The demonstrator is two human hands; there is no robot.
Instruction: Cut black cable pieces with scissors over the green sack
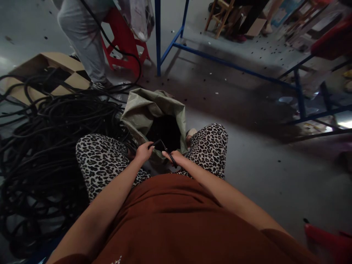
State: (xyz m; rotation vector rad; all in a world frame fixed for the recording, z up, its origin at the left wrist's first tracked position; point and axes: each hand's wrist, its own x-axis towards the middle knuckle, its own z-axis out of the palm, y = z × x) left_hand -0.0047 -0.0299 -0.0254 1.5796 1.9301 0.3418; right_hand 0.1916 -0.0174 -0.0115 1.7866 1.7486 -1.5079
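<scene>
My left hand [143,152] is closed in a pinch on a thin black strip [156,143], its end pointing to the right. Black-handled scissors [172,160] are gripped in my right hand [179,157]; their blades point up and left, close to the strip. Whether the blades touch it I cannot tell. Both hands are over the near rim of a grey-green woven sack [137,110], which stands open between my knees. Its inside is dark, with black contents hard to make out.
A large heap of black tubing [55,139] lies at my left, against an open cardboard box [19,73]. Beyond are another person's leg [85,40] and a red stool [123,40]. A blue metal frame [220,62] crosses the far right. Small dark bits dot the floor.
</scene>
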